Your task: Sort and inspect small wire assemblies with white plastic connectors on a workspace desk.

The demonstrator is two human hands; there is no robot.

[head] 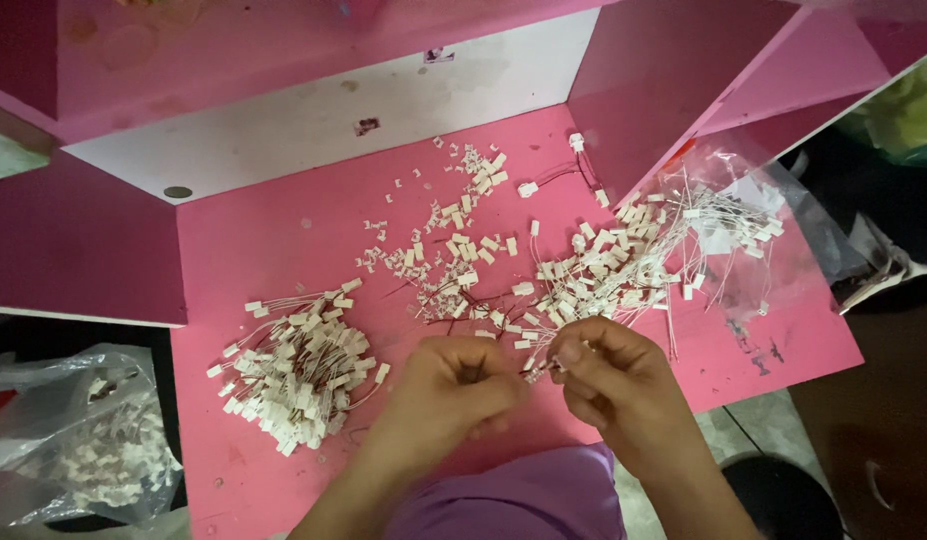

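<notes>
- Head view looks straight down on my two hands, which meet near the front edge of a bright pink painted tabletop [264, 250].
- My left hand [454, 385] is curled into a loose fist, fingers folded in; thin wire ends show at its top, but I cannot tell how much it holds.
- My right hand [609, 375] is pinched narrow, thumb and fingertips closed on a small white plastic connector with a thin wire lead [537, 372], which sits between the two hands, just above the tabletop.
- To my left lies a dense heap of finished white connectors with reddish and white wires [299, 375], well apart from the hands.
- Just beyond the hands, toward the middle, lies a scatter of loose small white plastic connector housings [454, 250], some with dark red wires tangled among them.
- To my right, a spread pile of white connectors on pale wires [614, 265] reaches down close to my right fingertips.
- That pile spills out of a clear plastic bag [754, 215] lying at the right edge of the tabletop.
- Another clear plastic bag filled with white connectors [79, 440] sits below the tabletop on my far left.
- A white back panel [314, 120] stands behind the tabletop, flanked by darker pink side walls.
- Purple cloth [524, 495] shows at the bottom between my forearms.
</notes>
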